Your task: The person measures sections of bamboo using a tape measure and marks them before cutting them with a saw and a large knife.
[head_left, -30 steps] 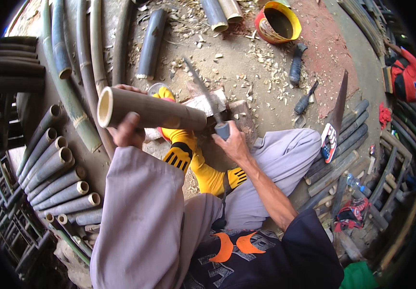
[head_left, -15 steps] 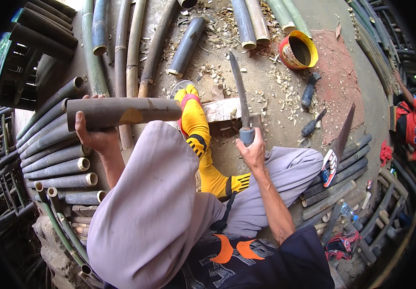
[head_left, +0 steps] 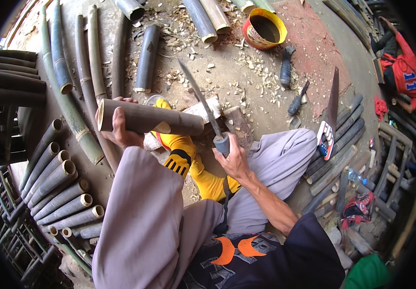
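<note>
The left hand [head_left: 125,137] is clasping the tube [head_left: 159,119] near its left end, thumb across the near side — the tube is lying almost level over the yellow sock [head_left: 178,144]. The right hand [head_left: 233,160] is closing firmly round the knife [head_left: 209,110] by its handle, the blade slanting up and leftward. Beyond, the bucket [head_left: 253,38] is standing on the ground [head_left: 227,53].

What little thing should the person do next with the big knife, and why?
Perhaps bring the knife to the pale patch on the bamboo tube. The patch looks already cut, and the blade points away from the person, off that patch. The left hand grips the tube near its left end, clear of the patch; the right hand holds the knife's handle.
</note>
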Available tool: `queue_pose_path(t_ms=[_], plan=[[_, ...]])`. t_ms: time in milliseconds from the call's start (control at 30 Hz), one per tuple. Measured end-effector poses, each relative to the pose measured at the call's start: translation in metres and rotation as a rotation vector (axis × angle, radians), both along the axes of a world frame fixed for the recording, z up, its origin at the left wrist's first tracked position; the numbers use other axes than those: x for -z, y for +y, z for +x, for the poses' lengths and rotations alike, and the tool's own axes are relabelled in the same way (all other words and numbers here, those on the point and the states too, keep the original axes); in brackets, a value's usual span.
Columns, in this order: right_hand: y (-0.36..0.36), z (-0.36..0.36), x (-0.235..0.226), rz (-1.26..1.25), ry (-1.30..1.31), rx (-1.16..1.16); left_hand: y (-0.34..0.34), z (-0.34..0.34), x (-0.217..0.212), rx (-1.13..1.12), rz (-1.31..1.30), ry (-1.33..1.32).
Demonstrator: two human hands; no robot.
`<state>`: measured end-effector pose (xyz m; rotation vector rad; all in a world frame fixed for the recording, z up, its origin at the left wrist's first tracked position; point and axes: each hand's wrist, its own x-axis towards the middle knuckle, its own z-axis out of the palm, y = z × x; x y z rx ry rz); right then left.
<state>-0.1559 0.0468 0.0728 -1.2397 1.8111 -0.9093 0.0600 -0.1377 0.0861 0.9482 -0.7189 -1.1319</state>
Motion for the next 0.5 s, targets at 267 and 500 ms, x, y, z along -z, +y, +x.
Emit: queue_pose_path(t_ms=[267,500], plan=[[-0.015,0.007,0.032,0.099,0.155,-0.061,-0.001,-0.018,-0.016,0.156,-0.064,-0.063],[-0.012,0.013,-0.023,-0.142,-0.037,0.063,-0.001,-0.019,-0.02,0.142,-0.149,-0.114]])
